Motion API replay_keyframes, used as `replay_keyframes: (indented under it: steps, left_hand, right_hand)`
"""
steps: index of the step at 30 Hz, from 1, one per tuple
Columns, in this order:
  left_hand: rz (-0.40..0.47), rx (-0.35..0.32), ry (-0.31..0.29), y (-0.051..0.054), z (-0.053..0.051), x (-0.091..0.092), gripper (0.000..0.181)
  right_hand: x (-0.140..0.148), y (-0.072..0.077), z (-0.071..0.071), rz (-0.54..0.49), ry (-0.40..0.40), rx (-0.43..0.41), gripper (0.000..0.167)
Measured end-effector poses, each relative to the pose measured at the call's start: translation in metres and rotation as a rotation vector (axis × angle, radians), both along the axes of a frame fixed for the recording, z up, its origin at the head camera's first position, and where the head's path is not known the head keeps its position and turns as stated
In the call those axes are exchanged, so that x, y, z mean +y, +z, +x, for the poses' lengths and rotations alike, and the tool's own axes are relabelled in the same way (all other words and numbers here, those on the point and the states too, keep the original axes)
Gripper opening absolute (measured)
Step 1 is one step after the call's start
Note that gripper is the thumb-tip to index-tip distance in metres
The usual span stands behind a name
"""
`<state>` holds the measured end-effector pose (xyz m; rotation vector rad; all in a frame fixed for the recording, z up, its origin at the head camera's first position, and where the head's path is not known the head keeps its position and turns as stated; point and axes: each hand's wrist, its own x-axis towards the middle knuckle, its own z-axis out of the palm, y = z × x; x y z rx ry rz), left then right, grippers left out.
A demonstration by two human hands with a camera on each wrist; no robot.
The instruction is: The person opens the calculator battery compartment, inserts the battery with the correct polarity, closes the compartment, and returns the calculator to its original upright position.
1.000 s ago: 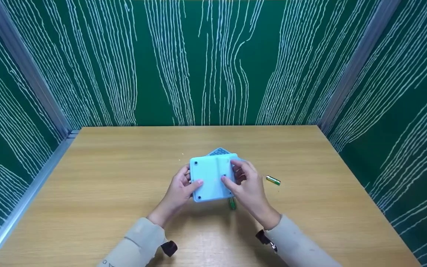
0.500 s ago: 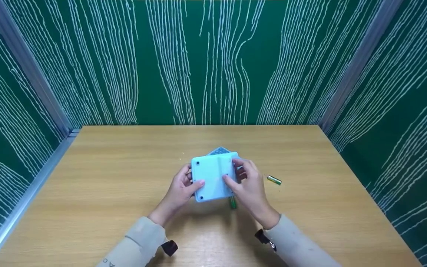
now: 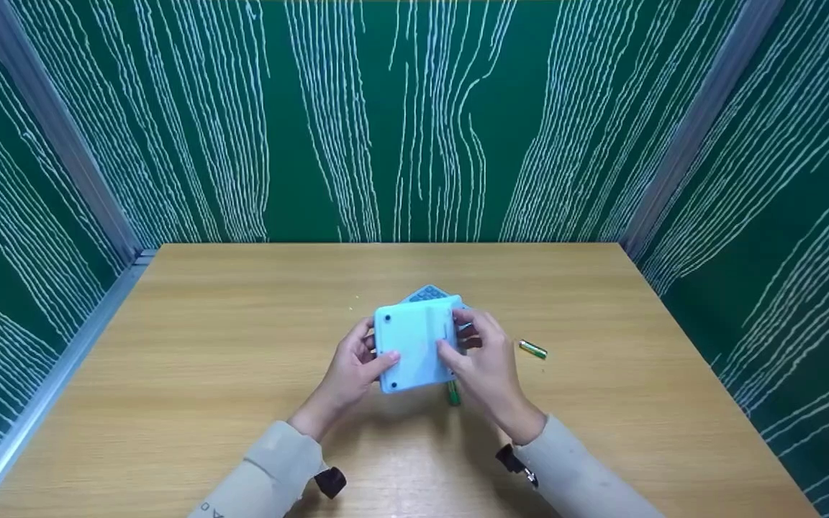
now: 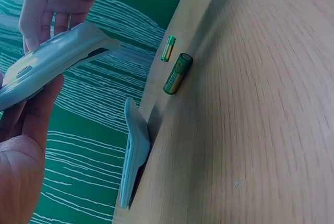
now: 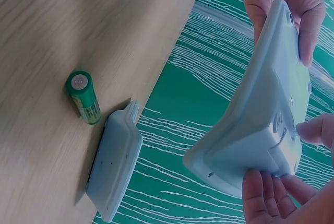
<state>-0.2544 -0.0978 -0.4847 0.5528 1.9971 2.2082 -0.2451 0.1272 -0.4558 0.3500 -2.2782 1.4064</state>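
Held above the table in the head view is a light-blue plastic device (image 3: 414, 349), squarish, its back facing up with small dark round feet near the corners. My left hand (image 3: 353, 367) grips its left edge, thumb on the back. At the right edge, my right hand (image 3: 486, 360) pinches it, thumb on the raised part of the back. The right wrist view shows that thumb touching a small catch-like shape (image 5: 279, 122). A second light-blue device (image 3: 427, 293) with keys lies on the table behind it, partly hidden. One green battery (image 3: 453, 393) lies beneath the held device.
Another green battery (image 3: 532, 350) lies to the right of my right hand. The wooden table (image 3: 242, 316) is bounded by green walls (image 3: 314, 122) with white wavy lines at the back and sides.
The held device has shifted slightly right and tilted a little with both hands. Both hands keep their grip, and the batteries and keyed device stay in place.
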Motion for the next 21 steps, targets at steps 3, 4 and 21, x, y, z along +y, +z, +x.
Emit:
replay_keyframes:
  steps: [3,4,21]
  left_hand:
    - [0.002,-0.01,0.001,-0.0005,-0.0007,-0.0004,0.06]
    - [0.002,-0.011,0.002,-0.0006,-0.0008,-0.0005,0.06]
    - [0.068,-0.061,0.009,-0.0054,-0.0022,-0.0012,0.058]
  right_hand:
    - [0.0015,-0.0003,-0.0005,-0.006,0.011,-0.006,0.042]
    - [0.0022,-0.0004,-0.0007,-0.01,0.015,-0.01,0.042]
    - [0.0096,-0.0031,0.001,-0.058,0.073,0.003,0.031]
